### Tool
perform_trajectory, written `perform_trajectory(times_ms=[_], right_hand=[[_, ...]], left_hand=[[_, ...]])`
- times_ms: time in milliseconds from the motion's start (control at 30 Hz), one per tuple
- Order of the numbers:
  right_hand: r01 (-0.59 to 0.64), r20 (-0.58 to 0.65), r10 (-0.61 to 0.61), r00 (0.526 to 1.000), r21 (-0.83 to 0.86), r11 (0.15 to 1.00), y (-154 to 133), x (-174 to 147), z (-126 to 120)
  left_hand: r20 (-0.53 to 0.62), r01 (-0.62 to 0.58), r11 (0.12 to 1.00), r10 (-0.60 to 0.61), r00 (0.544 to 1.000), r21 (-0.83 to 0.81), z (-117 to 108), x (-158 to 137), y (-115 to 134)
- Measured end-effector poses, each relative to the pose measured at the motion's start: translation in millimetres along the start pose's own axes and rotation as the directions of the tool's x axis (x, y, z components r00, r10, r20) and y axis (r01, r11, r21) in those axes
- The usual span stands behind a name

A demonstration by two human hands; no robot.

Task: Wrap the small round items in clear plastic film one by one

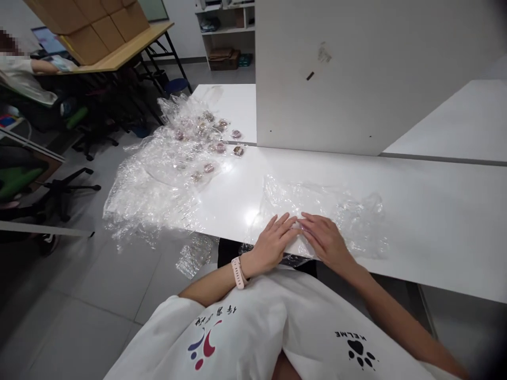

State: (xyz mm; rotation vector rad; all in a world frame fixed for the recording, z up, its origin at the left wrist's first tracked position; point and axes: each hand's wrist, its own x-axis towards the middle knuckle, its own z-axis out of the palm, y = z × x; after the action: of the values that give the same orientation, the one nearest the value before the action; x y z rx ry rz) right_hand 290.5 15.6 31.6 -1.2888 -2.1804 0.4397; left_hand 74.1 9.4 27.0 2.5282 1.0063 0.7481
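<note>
A sheet of clear plastic film (309, 192) lies crumpled on the white table in front of me. My left hand (273, 245) rests on its near part, fingers stretched and spread, a pink watch band round the wrist. My right hand (327, 243) bends in from the other side with its fingers close together. Both sets of fingertips meet over a small pale spot at the film's near edge; what lies beneath them is mostly hidden. To the left, several small wrapped pieces (219, 148), pinkish and brown, sit on and beside a big heap of clear plastic film (158, 169).
An upright white panel (325, 79) stands across the table (435, 221). Some film hangs over the table's left edge, with a loose piece (196, 256) lower down. Back left are cardboard boxes (95, 37) on a wooden desk, office chairs and a seated person (24, 79).
</note>
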Motion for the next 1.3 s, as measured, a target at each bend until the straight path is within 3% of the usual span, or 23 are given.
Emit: perform_trajectory(times_ms=[100, 167, 267, 367, 467, 567, 667, 767, 867, 900, 967, 1033, 1067, 1133, 1200, 1300], right_hand=[[-0.062, 0.019, 0.066, 0.998, -0.15, 0.987, 10.3, -30.0, 22.1], [-0.078, -0.014, 0.077, 0.997, -0.182, 0.98, 10.9, -37.9, 22.4], [0.006, -0.001, -0.006, 1.0, -0.187, 0.982, 6.8, -59.0, 12.3], [0.045, -0.029, -0.051, 0.998, -0.175, 0.984, 7.0, -89.0, 10.4], [-0.012, -0.174, -0.007, 0.985, -0.113, 0.994, 9.6, -100.1, 13.3], [-0.097, -0.227, 0.088, 0.97, -0.03, 0.995, 11.0, -80.3, 4.4], [-0.279, -0.111, 0.283, 0.953, 0.052, 0.959, 18.6, -42.2, -14.2], [-0.437, 0.029, 0.436, 0.899, 0.077, 0.896, 37.2, -2.0, -25.6], [-0.517, 0.043, 0.517, 0.855, 0.004, 0.856, 58.5, 29.2, -21.7], [-0.533, 0.047, 0.533, 0.845, -0.015, 0.846, 64.0, 36.3, -18.4], [-0.541, 0.073, 0.542, 0.837, -0.028, 0.84, 70.5, 44.8, -11.6], [-0.518, 0.063, 0.521, 0.851, -0.049, 0.854, 71.1, 45.7, -6.6], [-0.487, 0.025, 0.49, 0.871, -0.073, 0.87, 69.8, 43.5, -4.8], [-0.362, -0.067, 0.356, 0.932, -0.132, 0.923, 65.5, 34.7, -2.3], [-0.161, -0.082, 0.149, 0.985, -0.165, 0.973, 61.7, 21.8, 0.1], [0.066, 0.051, -0.061, 0.997, -0.117, 0.991, 60.1, 1.9, 4.1]], left_hand=[[0.236, 0.038, 0.996, -0.057, 0.97, 0.085, 11.9, -3.1, 0.5], [0.296, 0.019, 0.995, -0.048, 0.954, 0.098, 2.4, -8.5, -1.4], [0.311, -0.038, 0.989, -0.008, 0.95, 0.142, -18.4, -32.0, -3.8], [0.211, -0.038, 0.983, 0.0, 0.977, 0.177, -24.8, -63.4, -9.2], [-0.053, -0.001, 0.998, 0.005, 0.999, 0.061, -20.8, -72.4, -13.9], [-0.217, 0.138, 0.987, -0.153, 0.964, -0.085, -23.2, -45.0, -17.3], [-0.167, 0.336, 0.932, -0.356, 0.92, -0.135, -31.5, 5.3, -31.3], [-0.038, 0.501, 0.866, -0.501, 0.865, -0.016, -33.6, 55.8, -60.0], [0.083, 0.585, 0.79, -0.606, 0.791, 0.185, -28.4, 89.1, -84.8], [0.074, 0.586, 0.773, -0.618, 0.783, 0.243, -26.4, 94.9, -87.9], [-0.053, 0.537, 0.779, -0.552, 0.832, 0.323, -22.8, 98.0, -83.7], [-0.184, 0.395, 0.852, -0.352, 0.918, 0.344, -18.5, 90.9, -68.3], [-0.193, 0.29, 0.896, -0.236, 0.952, 0.337, -15.4, 84.3, -59.0], [-0.079, 0.082, 0.959, -0.063, 0.995, 0.27, -6.8, 67.8, -43.3], [0.083, -0.019, 0.985, 0.005, 0.997, 0.173, 4.1, 51.5, -37.4], [0.124, 0.049, 0.996, -0.058, 0.991, 0.076, 17.3, 37.3, -45.7]])
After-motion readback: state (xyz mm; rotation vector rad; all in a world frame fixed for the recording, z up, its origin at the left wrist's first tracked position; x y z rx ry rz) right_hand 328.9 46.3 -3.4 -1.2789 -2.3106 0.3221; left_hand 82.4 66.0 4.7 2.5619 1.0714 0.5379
